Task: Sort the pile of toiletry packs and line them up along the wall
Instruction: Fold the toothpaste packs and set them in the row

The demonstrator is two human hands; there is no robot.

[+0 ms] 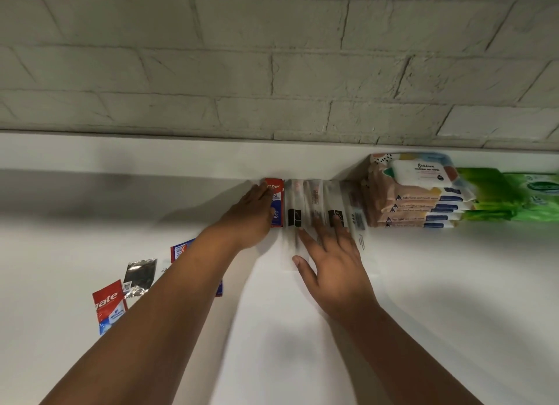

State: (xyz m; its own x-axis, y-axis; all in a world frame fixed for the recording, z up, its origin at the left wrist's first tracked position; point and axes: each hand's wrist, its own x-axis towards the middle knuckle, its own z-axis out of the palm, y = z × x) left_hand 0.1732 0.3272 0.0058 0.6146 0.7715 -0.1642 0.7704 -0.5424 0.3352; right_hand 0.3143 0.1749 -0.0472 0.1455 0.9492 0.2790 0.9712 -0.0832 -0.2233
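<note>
Nearest the person, toward the left part of the white surface, lie the packs not yet sorted. A red toothpaste sachet lies flat; the letters "ate" show in white on it, the rest of the brand word cut off or blurred. Just beyond it sits a crumpled silver foil sachet, and a second red-and-blue sachet lies partly hidden under the left forearm. These sachets look light, thin and floppy, with slick film faces. Judged handling: pinch one by an edge or slide it flat under straight fingers; it will not hold shape if lifted by a corner.

Farther on, the right hand rests open, fingers spread and straight, its fingertips on the clear sleeves that stand in a row at the far edge of the surface. Each sleeve carries a black label; the print is too blurred to read. The left hand lies with fingers extended against the left side of an upright toothpaste sachet at the left end of that row, pressing it toward the sleeves; it grasps nothing. That sachet also shows "ate".

To the right along the far edge stands a stack of wet wipe packs. The top label reads "CLEANING WET WIPES" under a script brand name. These packs look soft, heavier, and easy to grip by the sides. Green wipe packs follow, text blurred. Behind everything rises the painted brick wall.
</note>
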